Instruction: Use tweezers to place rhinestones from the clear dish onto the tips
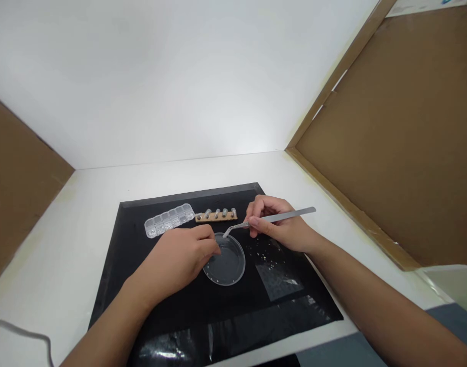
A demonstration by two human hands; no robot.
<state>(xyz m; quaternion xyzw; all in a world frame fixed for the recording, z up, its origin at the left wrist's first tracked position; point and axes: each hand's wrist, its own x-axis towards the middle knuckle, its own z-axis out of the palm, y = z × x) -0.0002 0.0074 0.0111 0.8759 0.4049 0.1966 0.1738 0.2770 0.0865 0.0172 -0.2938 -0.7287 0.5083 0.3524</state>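
My right hand (274, 221) is closed around a pair of bent-tip metal tweezers (290, 215). The tweezers' tip points down and left, over the far rim of a clear round shallow dish (228, 272). Whether the pale tip grips anything is too small to tell. My left hand (183, 252) has its fingers pinched together over the dish's left side, hiding part of the rim; what they hold, if anything, is hidden. A few tiny pale bits lie along the dish's near edge.
Behind the dish lies a tan strip (216, 217) bearing several small clear cylinders. A clear compartment box (168, 220) is to its left. Tiny white bits (269, 257) lie scattered right of the dish beside a clear film (279, 283), all on a black mat (114, 244). Brown panels (390, 127) flank the table.
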